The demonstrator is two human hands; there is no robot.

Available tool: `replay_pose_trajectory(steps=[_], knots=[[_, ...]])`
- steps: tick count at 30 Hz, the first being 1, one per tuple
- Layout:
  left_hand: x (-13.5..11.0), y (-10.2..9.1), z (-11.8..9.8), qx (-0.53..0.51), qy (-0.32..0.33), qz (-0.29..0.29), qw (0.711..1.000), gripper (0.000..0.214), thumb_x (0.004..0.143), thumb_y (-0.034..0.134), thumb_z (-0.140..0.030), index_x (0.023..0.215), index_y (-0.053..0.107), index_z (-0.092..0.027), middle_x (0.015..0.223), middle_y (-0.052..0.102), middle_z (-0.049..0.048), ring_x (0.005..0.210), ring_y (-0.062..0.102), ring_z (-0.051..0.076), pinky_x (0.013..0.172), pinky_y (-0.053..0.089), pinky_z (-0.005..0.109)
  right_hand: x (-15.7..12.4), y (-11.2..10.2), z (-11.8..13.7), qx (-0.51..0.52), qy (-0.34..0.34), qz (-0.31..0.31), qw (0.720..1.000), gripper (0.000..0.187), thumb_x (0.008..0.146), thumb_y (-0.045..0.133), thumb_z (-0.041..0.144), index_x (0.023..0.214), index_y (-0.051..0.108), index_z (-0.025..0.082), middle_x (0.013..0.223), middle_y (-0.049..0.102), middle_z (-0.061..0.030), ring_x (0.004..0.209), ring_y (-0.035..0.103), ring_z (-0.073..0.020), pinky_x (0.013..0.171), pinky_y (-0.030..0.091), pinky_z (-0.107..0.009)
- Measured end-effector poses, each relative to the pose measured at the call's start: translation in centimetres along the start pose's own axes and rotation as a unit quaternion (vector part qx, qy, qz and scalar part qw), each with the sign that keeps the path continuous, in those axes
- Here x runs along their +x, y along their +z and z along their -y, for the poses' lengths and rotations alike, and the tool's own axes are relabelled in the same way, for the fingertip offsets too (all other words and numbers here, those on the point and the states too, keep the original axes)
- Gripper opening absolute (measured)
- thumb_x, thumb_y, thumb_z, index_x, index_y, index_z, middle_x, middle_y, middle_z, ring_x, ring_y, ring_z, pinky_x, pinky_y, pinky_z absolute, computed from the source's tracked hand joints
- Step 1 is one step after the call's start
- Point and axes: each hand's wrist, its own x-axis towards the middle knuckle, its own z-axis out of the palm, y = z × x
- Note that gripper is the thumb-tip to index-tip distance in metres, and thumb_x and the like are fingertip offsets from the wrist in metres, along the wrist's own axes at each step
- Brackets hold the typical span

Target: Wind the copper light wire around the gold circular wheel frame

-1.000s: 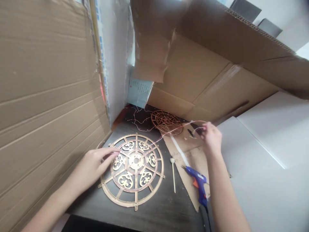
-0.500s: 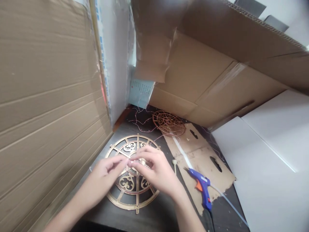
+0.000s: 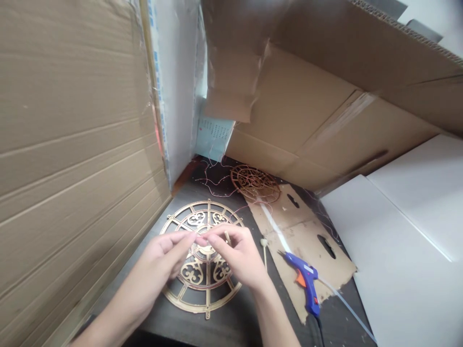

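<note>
The left hand (image 3: 159, 258) and right hand (image 3: 237, 255), fingertips pinched closed on something too thin to make out, meet above the larger openwork wheel (image 3: 202, 304), one of two on the dark table (image 3: 224, 327), with the smaller wheel (image 3: 255, 183), tangled copper wire (image 3: 213, 185), and one glue gun (image 3: 306, 284) on a cardboard sheet (image 3: 311, 241), between cardboard walls (image 3: 72, 144).

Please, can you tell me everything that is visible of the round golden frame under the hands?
The round openwork frame looks like thin cut wood with a gold finish. It has an outer ring, spokes, an inner ring with scroll panels and a central hub; small tabs stick out from the rim. It lies flat on the dark tabletop. The left hand and right hand hide its middle; whether they touch it, I cannot tell.
</note>
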Motion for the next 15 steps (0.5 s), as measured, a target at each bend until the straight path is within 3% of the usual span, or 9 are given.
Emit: replay_pose_trajectory(steps=[3, 8, 13, 15], knots=[[0.1, 0.1, 0.0, -0.011, 0.002, 0.004, 1.0, 0.059, 0.082, 0.069, -0.075, 0.074, 0.055, -0.019, 0.057, 0.022, -0.0096, 0.055, 0.014, 0.009, 0.048, 0.016, 0.023, -0.1, 0.2, -0.1, 0.015, 0.008, -0.013, 1.0, 0.014, 0.095, 0.072, 0.03, 0.09, 0.082, 0.022, 0.09, 0.078, -0.0032, 0.082, 0.068, -0.016, 0.074, 0.05, -0.025], [0.4, 0.0, 0.4, 0.027, 0.014, 0.004, 1.0, 0.053, 0.089, 0.063, -0.071, 0.086, 0.065, -0.018, 0.059, 0.024, -0.0083, 0.057, 0.016, 0.01, 0.05, 0.018, 0.023, -0.4, 0.0, -0.1, -0.018, 0.007, -0.012, 1.0, 0.013, 0.097, 0.069, 0.026, 0.097, 0.082, 0.023, 0.096, 0.078, -0.0022, 0.089, 0.069, -0.0156, 0.081, 0.05, -0.026], [0.1, -0.9, 1.0, 0.144, 0.073, -0.01, 0.987, 0.045, 0.092, 0.063, -0.064, 0.085, 0.071, -0.02, 0.072, 0.057, 0.0002, 0.067, 0.048, 0.014, 0.061, 0.04, 0.023, -1.2, -1.5, 0.4, -0.137, -0.013, 0.014, 0.99, 0.011, 0.092, 0.073, 0.016, 0.094, 0.082, 0.023, 0.099, 0.072, -0.0024, 0.094, 0.066, -0.0158, 0.082, 0.048, -0.027], [-0.4, -1.4, 1.3, 0.218, 0.09, -0.01, 0.972, 0.04, 0.088, 0.067, -0.061, 0.086, 0.073, -0.022, 0.072, 0.061, 0.0011, 0.069, 0.055, 0.016, 0.063, 0.046, 0.025, -1.9, -2.1, 1.3, -0.173, -0.016, 0.014, 0.985, 0.011, 0.092, 0.073, 0.016, 0.093, 0.081, 0.023, 0.098, 0.07, -0.0023, 0.093, 0.064, -0.015, 0.081, 0.047, -0.027]])
